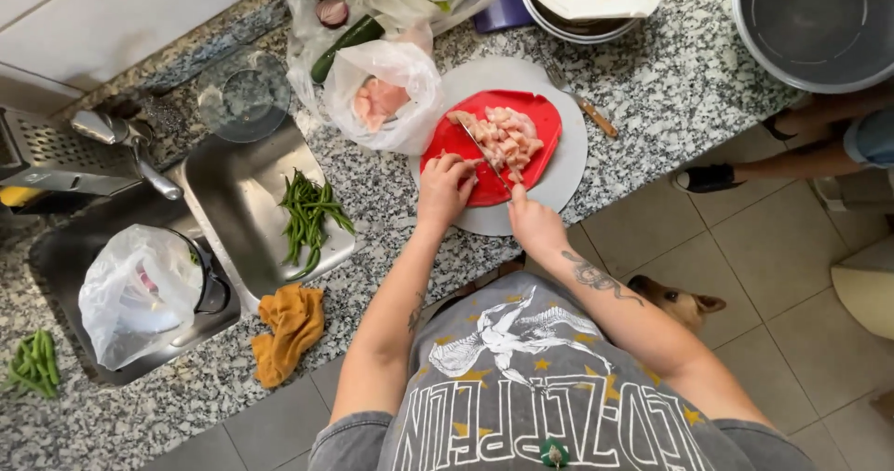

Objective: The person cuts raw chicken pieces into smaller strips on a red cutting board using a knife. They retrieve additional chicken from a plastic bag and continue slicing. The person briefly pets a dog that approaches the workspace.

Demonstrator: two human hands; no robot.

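Grey short-sleeved T-shirt being worn, sleeves ending above elbows, fabric looking faded. Chest being covered by large print: white winged figure with arms raised, scattered yellow stars around it, big white outlined block lettering in arc beneath. Small green round item being seen at neckline, bottom centre of view. Forearms being left bare. Dark tattoo, curling line pattern, being shown on right forearm; smaller dark tattoo on left forearm. Both hands, left hand [445, 186] and right hand [533, 221], being left ungloved.

Red plastic board [521, 117], speckled granite counter [670, 80], steel sink [237, 210].
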